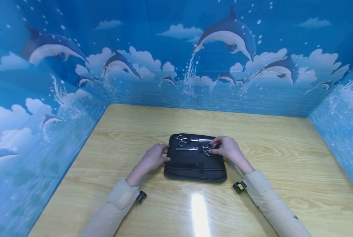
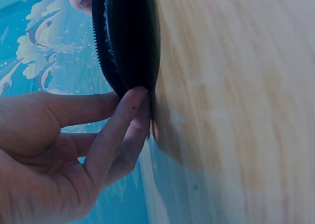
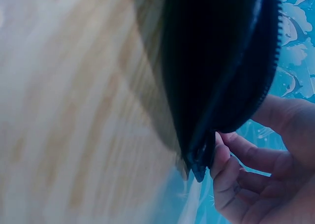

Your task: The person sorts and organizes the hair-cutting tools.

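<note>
A black zippered scissors case (image 1: pixel 180 158) lies opened out flat on the wooden table. Two silver scissors are on it, one above the other. The upper scissors (image 1: pixel 200 140) have their finger rings to the left; the lower scissors (image 1: pixel 187 149) point their blades left. At the rings of the lower pair, my right hand (image 1: pixel 228 149) pinches with thumb and fingers. My left hand (image 1: pixel 153 157) holds the case's left edge. In the left wrist view, the fingers (image 2: pixel 115 130) press against the case's zipper edge (image 2: pixel 130 42). The scissors are hidden in both wrist views.
A pocket flap with a small strap (image 1: pixel 201 168) runs along the near part of the case. The wooden table (image 1: pixel 129 125) extends around it. Blue dolphin-print sheeting (image 1: pixel 152 82) closes off the back and both sides. A zipper pull (image 3: pixel 199 167) hangs at the case's corner.
</note>
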Available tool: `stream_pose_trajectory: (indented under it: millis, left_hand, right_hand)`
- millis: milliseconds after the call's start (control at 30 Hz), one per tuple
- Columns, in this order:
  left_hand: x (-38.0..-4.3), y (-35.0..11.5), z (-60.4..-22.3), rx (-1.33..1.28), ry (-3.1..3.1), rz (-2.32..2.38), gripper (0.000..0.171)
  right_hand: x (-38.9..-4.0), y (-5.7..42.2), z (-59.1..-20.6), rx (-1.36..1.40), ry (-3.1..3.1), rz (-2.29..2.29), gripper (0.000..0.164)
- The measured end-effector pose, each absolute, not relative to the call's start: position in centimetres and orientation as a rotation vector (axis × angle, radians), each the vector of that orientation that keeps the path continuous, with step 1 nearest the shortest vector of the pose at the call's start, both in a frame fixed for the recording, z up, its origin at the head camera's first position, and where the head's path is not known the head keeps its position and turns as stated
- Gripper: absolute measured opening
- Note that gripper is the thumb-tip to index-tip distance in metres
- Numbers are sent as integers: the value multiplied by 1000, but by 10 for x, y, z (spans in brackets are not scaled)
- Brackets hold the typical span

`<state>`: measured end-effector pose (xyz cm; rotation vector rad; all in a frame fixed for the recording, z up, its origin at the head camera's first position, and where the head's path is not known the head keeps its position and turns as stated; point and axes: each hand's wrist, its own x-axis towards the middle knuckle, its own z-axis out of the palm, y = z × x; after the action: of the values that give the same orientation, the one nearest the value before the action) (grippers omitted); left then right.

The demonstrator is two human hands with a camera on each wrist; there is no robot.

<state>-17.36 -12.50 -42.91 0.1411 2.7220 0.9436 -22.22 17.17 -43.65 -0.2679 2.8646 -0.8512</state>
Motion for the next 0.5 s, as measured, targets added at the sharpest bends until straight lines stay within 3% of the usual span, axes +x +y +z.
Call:
stream_pose_trajectory:
  millis: [500]
  left_hand:
    - [-174,-126,-431,182,2772,894,54]
  right_hand:
    - [-223,168,-437,-294,2871,-863,34]
